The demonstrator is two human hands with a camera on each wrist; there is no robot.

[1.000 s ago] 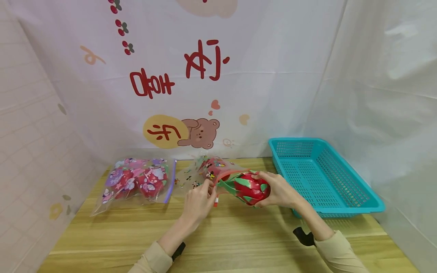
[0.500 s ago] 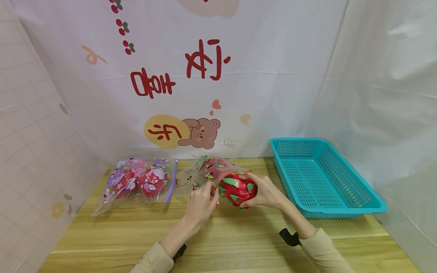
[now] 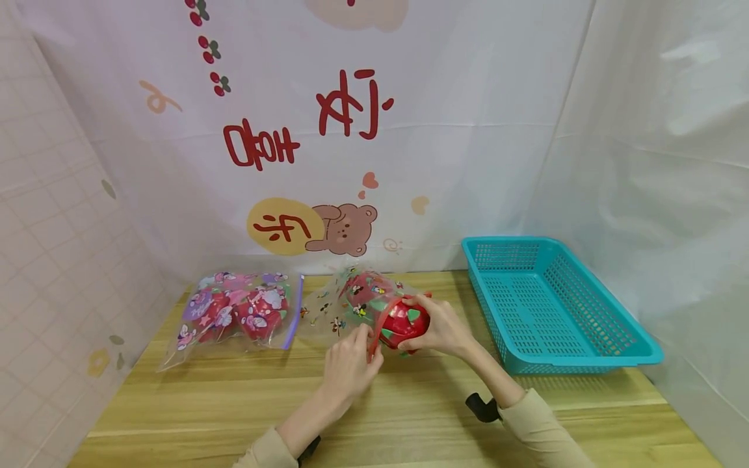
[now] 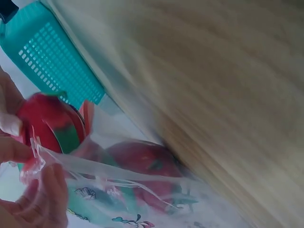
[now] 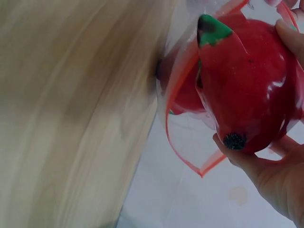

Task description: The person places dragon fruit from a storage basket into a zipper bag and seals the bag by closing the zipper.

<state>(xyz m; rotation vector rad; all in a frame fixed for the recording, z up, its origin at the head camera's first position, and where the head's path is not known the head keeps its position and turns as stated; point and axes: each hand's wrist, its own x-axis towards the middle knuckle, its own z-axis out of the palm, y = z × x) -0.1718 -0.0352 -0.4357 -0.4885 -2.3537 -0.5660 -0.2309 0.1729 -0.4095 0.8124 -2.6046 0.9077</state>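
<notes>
My right hand [image 3: 443, 328] grips a red dragon fruit [image 3: 405, 322] with green scales, fingers and thumb spread around its near end. Its other end is inside the mouth of a clear zip bag [image 3: 318, 312] printed with cartoon figures. At the bag's red-orange zip edge [image 5: 178, 147], my left hand [image 3: 350, 365] pinches the plastic between thumb and fingers. Deeper in that bag lies another dragon fruit [image 4: 142, 164], seen through the film in the left wrist view. The right wrist view shows the held fruit's dark round tip [image 5: 234, 141] close to my thumb.
Left on the wooden table [image 3: 222, 416] lies a purple-edged zip bag [image 3: 199, 344] with red fruit inside. A turquoise mesh basket [image 3: 658, 354] stands at the right, beyond my right forearm. A printed white curtain [image 3: 456, 130] closes off the back.
My right hand has moved left, carrying the dragon fruit deeper into the bag's mouth. My left hand has shifted slightly right and down, still pinching the zip edge.
</notes>
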